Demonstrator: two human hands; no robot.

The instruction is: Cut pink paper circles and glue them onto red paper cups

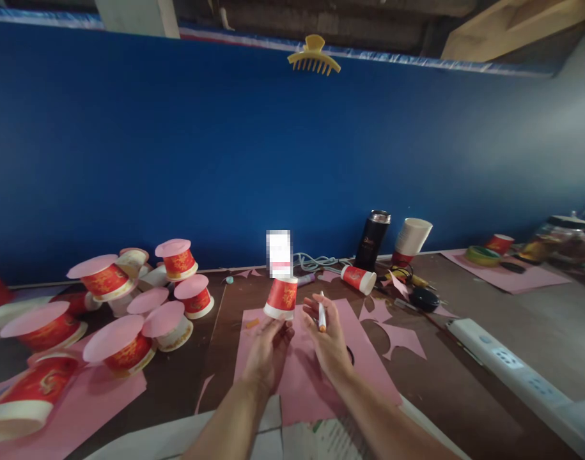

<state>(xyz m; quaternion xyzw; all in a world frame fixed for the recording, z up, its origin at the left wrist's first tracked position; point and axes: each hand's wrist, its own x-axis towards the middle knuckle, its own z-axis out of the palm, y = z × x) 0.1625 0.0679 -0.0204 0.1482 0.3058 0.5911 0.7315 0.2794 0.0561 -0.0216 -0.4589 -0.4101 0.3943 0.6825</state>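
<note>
My left hand is closed on the rim of a red paper cup with gold print, held upside down above a pink paper sheet. Close beside it, my right hand has a slim white pen with an orange end lodged between its fingers. The other fingers of that hand are loosely curled near the cup and appear apart from it. A dark ring-shaped thing, partly hidden by my right wrist, lies on the sheet.
Several upturned paper cups topped with pink discs crowd the left side. Cut pink scraps, a lying paper cup, a black flask and a power strip are on the right. A blue wall rises behind.
</note>
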